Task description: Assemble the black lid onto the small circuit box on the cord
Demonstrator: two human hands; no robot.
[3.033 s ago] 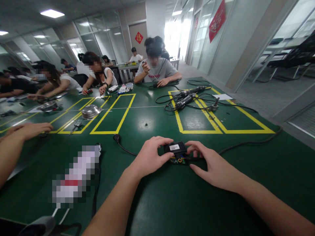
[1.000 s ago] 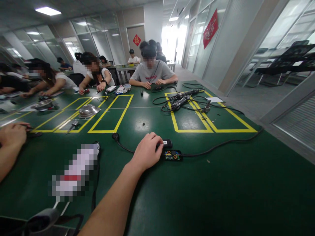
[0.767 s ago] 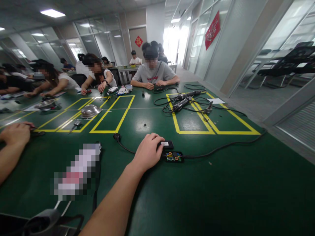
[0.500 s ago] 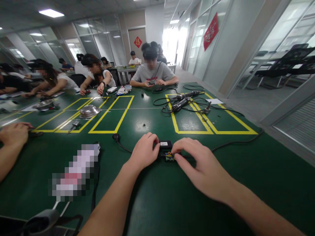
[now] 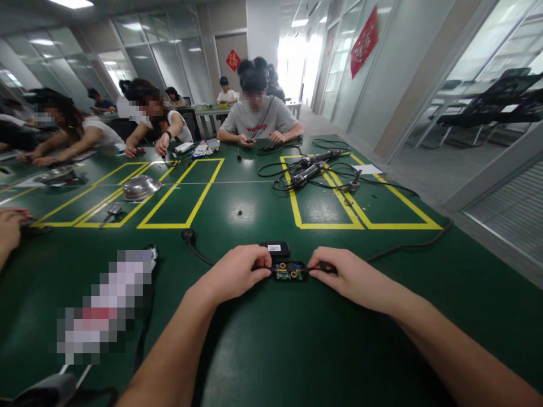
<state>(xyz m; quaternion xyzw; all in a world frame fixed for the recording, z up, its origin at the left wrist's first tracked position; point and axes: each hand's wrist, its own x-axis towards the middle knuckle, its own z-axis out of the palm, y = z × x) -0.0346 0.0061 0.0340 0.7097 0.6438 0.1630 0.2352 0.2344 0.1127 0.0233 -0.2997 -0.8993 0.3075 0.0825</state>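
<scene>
An opened black case (image 5: 278, 279) lies on the green table with a circuit board (image 5: 288, 271) showing inside, copper coils and coloured wires on it. At its left end, my left hand (image 5: 237, 271) pinches the black cord where it enters the case. My right hand (image 5: 348, 274) has thumb and forefinger closed on the cord at the right end. Just behind the case sits a black cover (image 5: 283, 249) with a white label, close to my left fingers. The left cord runs out to a black plug (image 5: 188, 236).
Beyond the yellow tape lie black cylindrical tools (image 5: 309, 172) with tangled cables and a metal part (image 5: 353, 182). A metal bowl (image 5: 141, 187) stands back left, a blurred-out object (image 5: 110, 305) nearer. Across the table a person (image 5: 258, 118) works; another person's hand (image 5: 9, 229) is at left.
My right hand has moved from over the circuit board to the cord at the case's right end. My left hand has shifted to the left cord end, uncovering more of the case.
</scene>
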